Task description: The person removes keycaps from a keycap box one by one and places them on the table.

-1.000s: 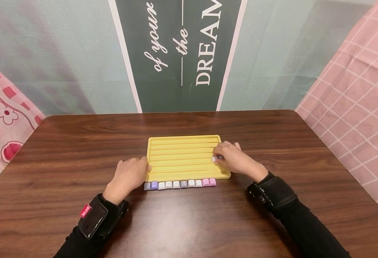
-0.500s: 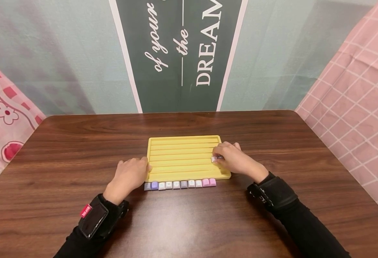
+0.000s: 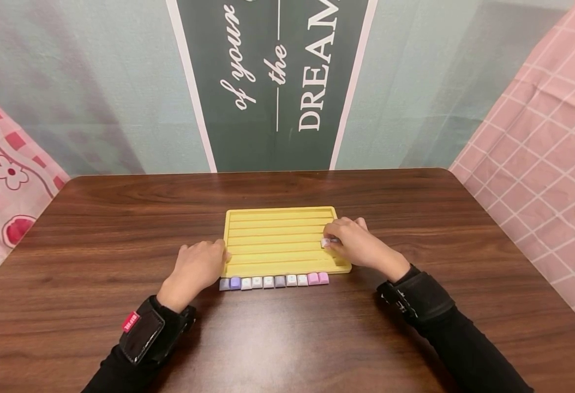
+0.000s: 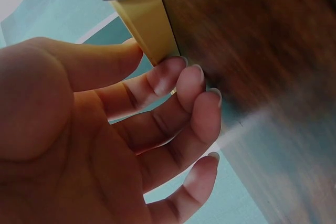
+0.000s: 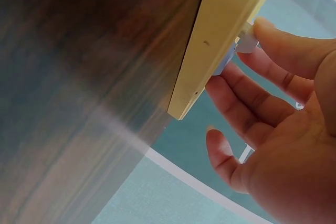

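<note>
A yellow ridged tray [image 3: 273, 240] lies on the wooden table. At its left edge, my left hand [image 3: 200, 268] grips the rim between thumb and curled fingers; the left wrist view shows the thumb [image 4: 107, 64] against the tray's side wall [image 4: 149, 24]. Over the right end of a groove, my right hand [image 3: 361, 244] pinches a whitish keycap [image 3: 324, 243] between thumb and finger. Beside it, a bluish keycap [image 5: 226, 60] sits at the tray's right end, partly hidden by the fingers.
A row of several keycaps, grey, violet, white and pink [image 3: 313, 279], lies along the tray's front edge. Behind the table [image 3: 277, 338] hangs a green cloth [image 3: 273, 147] with lettering. Pink cloths hang left and right [image 3: 552, 136].
</note>
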The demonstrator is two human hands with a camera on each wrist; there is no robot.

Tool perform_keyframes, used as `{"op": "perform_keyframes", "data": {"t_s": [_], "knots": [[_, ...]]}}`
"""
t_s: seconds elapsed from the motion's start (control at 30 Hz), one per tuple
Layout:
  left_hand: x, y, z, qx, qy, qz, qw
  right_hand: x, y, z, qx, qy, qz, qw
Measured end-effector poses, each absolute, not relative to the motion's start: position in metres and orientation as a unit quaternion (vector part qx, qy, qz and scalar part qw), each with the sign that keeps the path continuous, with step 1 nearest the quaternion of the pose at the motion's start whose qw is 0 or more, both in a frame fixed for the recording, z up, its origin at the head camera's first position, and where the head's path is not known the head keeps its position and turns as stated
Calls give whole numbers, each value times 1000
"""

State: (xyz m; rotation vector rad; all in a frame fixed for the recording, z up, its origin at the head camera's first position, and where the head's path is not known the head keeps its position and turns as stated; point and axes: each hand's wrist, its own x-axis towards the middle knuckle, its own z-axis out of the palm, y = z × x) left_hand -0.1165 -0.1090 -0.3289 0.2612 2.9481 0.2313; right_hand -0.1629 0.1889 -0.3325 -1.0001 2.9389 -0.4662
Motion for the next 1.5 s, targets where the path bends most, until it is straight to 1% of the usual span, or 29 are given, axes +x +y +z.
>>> {"op": "perform_keyframes", "data": {"t_s": [0.4, 0.7, 1.0, 1.2, 1.5], "knots": [[-116, -109, -329, 86, 990, 75, 88, -160, 191, -330, -317, 936, -152, -6], [-115, -110, -329, 92, 989, 76, 82, -154, 190, -325, -324, 934, -149, -25], [-115, -110, -330, 93, 990, 75, 79, -150, 189, -323, -332, 932, -146, -25], [-115, -110, -330, 92, 990, 75, 80, -148, 192, -323, -345, 927, -147, -13], [-115, -109, -330, 94, 990, 73, 81, -144, 196, -322, -370, 911, -173, 47]]}}
